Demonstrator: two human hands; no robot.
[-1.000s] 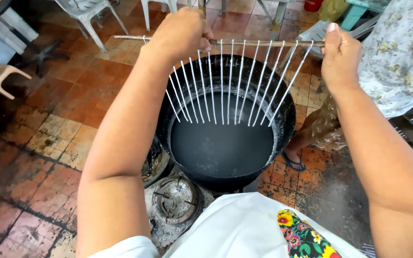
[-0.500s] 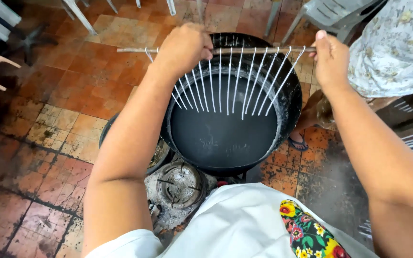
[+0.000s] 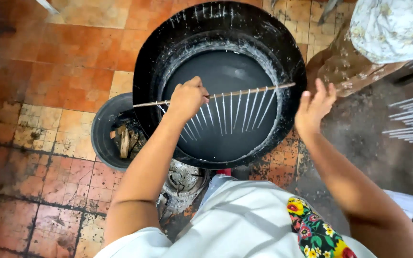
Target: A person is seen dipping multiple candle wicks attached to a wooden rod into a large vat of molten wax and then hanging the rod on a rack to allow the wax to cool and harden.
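White cloth and a flowered apron (image 3: 314,234) fill the near edge. Past them, the left hand (image 3: 187,99) is closed around a thin wooden rod (image 3: 244,91) near its left end — a row of white candle strands (image 3: 233,109) hangs from it over the dark liquid in a big black pot (image 3: 144,71). The right hand (image 3: 314,107) is spread open, fingers apart, holding nothing, just off the rod's right tip, over the pot's rim. A smaller black bucket (image 3: 102,129) sits left on the tiled floor (image 3: 63,81).
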